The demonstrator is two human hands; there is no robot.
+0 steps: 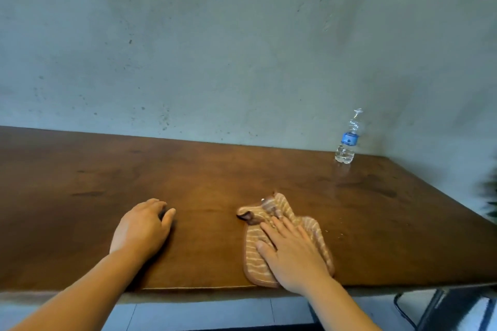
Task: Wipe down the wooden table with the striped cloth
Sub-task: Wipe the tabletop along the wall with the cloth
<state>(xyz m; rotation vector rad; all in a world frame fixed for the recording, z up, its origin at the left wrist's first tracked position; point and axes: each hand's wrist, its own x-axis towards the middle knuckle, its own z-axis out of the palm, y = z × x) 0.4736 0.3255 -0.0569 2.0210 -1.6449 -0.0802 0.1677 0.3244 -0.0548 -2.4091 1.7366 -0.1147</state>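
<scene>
A long dark wooden table [80, 196] runs across the view against a grey wall. A tan cloth with pale stripes and a brown hem [256, 255] lies crumpled on it near the front edge, right of centre. My right hand [291, 252] presses flat on top of the cloth, fingers spread and pointing away from me. To the left, my left hand [142, 228] rests palm down on the bare wood, fingers slightly curled, holding nothing. About a hand's width of bare wood separates my left hand from the cloth.
A clear plastic water bottle [347, 140] with a blue label stands at the back right of the table by the wall. The table's right end slopes away at the right. Dark metal legs and a cable [403, 312] show under the front right corner.
</scene>
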